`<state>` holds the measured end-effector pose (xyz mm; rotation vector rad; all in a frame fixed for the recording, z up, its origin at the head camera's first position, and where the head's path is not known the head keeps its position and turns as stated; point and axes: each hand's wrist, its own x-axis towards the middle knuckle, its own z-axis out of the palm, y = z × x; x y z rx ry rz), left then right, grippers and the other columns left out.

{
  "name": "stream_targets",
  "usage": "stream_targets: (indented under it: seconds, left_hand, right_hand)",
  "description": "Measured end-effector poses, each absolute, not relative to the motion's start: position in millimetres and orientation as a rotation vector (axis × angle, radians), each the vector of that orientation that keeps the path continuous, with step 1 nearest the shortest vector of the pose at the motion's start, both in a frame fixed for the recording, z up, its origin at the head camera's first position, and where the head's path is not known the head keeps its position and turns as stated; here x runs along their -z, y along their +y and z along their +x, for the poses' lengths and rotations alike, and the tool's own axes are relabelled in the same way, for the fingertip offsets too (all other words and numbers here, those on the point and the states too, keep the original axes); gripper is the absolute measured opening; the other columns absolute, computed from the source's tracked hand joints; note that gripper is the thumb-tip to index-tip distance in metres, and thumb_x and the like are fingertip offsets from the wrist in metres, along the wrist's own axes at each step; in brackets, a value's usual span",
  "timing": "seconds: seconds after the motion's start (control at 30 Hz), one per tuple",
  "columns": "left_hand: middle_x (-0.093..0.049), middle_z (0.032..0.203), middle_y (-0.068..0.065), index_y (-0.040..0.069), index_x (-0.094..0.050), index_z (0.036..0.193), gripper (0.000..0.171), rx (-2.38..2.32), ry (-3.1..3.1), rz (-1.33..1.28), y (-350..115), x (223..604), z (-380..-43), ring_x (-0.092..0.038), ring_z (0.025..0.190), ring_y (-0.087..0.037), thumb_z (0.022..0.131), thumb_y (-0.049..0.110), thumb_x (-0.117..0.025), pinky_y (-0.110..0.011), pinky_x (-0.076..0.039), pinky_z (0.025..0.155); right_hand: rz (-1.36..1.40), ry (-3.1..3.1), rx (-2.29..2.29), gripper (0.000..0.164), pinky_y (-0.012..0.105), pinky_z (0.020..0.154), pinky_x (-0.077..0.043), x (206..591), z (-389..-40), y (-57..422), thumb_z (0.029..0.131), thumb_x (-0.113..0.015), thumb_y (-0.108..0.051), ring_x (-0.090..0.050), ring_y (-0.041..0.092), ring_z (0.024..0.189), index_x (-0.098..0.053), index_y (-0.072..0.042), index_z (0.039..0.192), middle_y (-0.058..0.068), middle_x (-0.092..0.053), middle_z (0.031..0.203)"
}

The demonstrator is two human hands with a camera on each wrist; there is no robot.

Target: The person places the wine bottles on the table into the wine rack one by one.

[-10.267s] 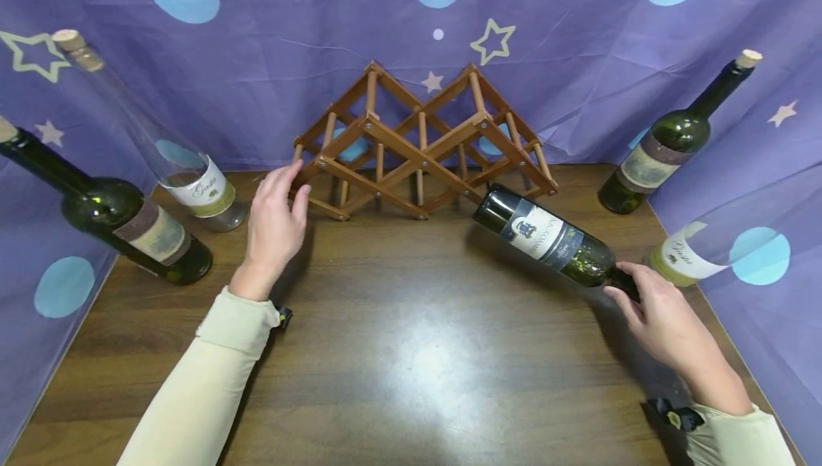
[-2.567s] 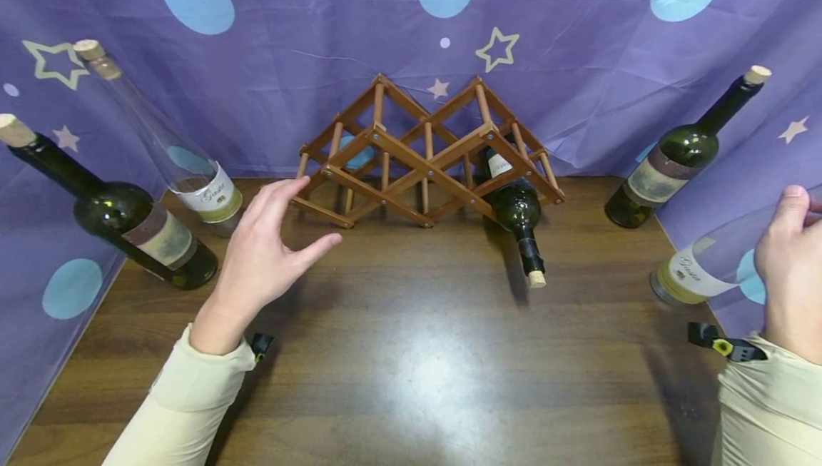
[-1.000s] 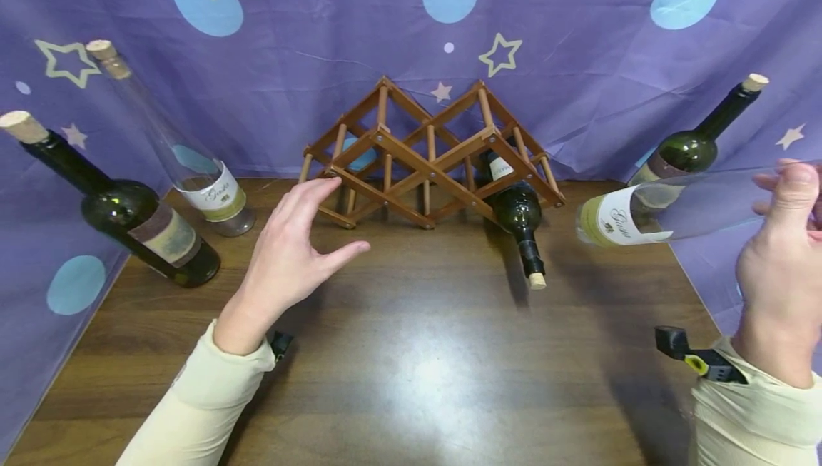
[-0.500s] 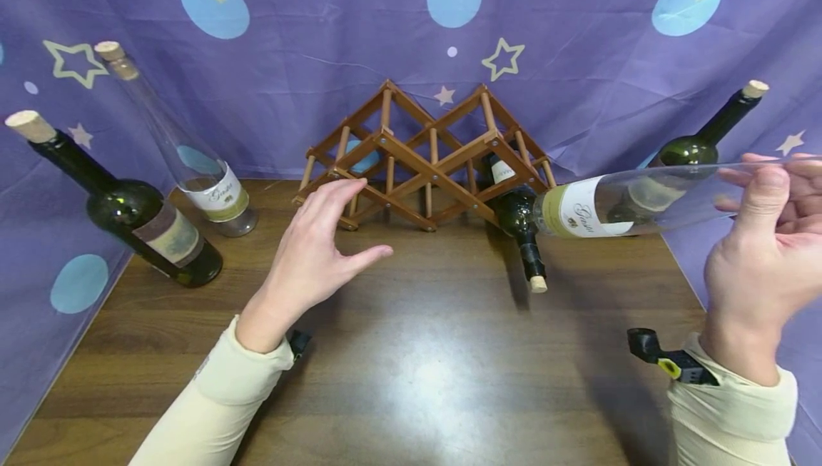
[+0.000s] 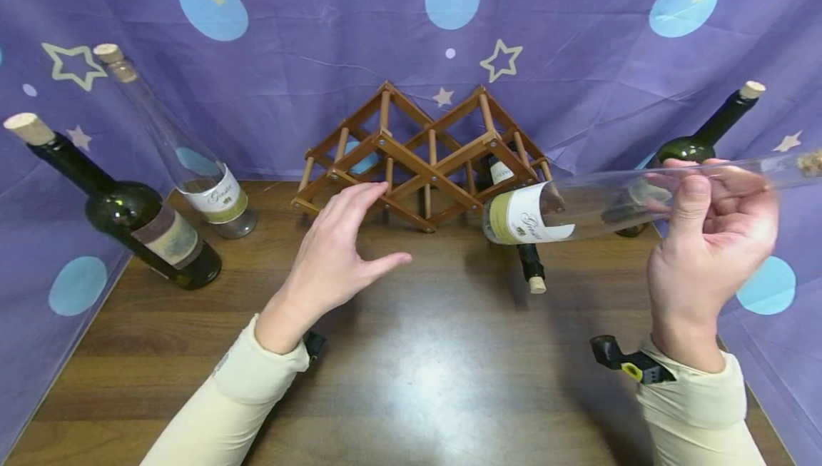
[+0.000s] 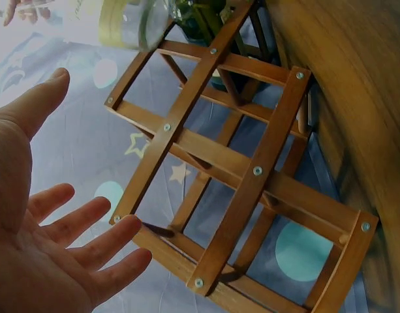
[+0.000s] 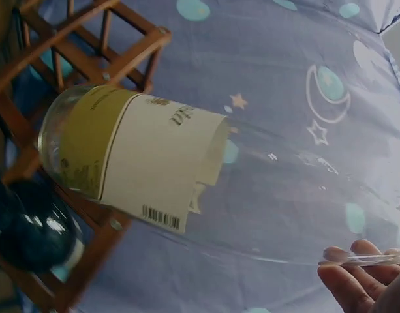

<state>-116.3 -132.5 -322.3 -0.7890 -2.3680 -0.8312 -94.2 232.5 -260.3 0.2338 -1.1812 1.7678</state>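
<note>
My right hand [image 5: 706,252] grips a clear wine bottle [image 5: 533,213] by its narrowing upper part. The bottle is held nearly level in the air, base to the left, cork to the right. Its base is in front of the right side of a wooden wine rack [image 5: 433,177]. A dark green wine bottle [image 5: 531,266] lies in the rack's lower right opening, corked neck outward; the clear bottle hides part of it. In front of the rack's left side, my left hand [image 5: 334,252] is held in the air, thumb spread from straight fingers, holding nothing.
On the left stand a dark green bottle [image 5: 154,230] and a clear bottle [image 5: 215,195], both corked. Another dark green bottle [image 5: 687,148] stands at the back right, partly behind the held bottle. A purple curtain [image 5: 308,38] hangs behind the wooden table [image 5: 385,380].
The right hand earlier held the dark green bottle by its neck; that bottle now lies in the rack. The clear bottle was lifted from the right and carried left. The left hand moved right.
</note>
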Motion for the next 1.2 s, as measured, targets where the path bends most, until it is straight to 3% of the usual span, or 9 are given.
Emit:
stream_targets:
  seconds: [0.4,0.63,1.2]
  left_hand:
    - [-0.052,0.155,-0.014,0.007,-0.045,0.158,0.107,0.813,-2.395,-0.878,-115.3,333.4,-116.1,-0.048,0.144,-0.029,0.073,0.047,-0.098,-0.046,-0.034,0.123]
    - [-0.053,0.154,-0.013,0.006,-0.046,0.157,0.107,0.817,-2.407,-0.909,-104.3,341.7,-117.8,-0.049,0.142,-0.028,0.074,0.048,-0.098,-0.042,-0.037,0.121]
    - [-0.056,0.151,-0.010,0.009,-0.040,0.162,0.111,0.766,-2.558,-0.924,-90.1,362.1,-122.1,-0.056,0.134,-0.029,0.074,0.044,-0.098,-0.047,-0.047,0.112]
  right_hand:
    - [0.326,-1.314,-1.936,0.021,0.037,0.072,-0.065,296.2,-109.3,211.9,0.102,-0.066,0.001,-0.074,0.039,0.091,-0.059,0.012,0.119,0.038,-0.068,0.110]
    - [0.349,-1.350,-2.062,0.020,0.036,0.075,-0.065,313.0,-112.8,196.0,0.104,-0.063,0.001,-0.076,0.035,0.096,-0.057,0.010,0.121,0.032,-0.071,0.113]
    - [0.374,-1.383,-2.257,0.025,0.039,0.080,-0.065,337.4,-112.2,171.2,0.107,-0.060,-0.007,-0.075,0.037,0.104,-0.055,0.011,0.125,0.031,-0.070,0.120]
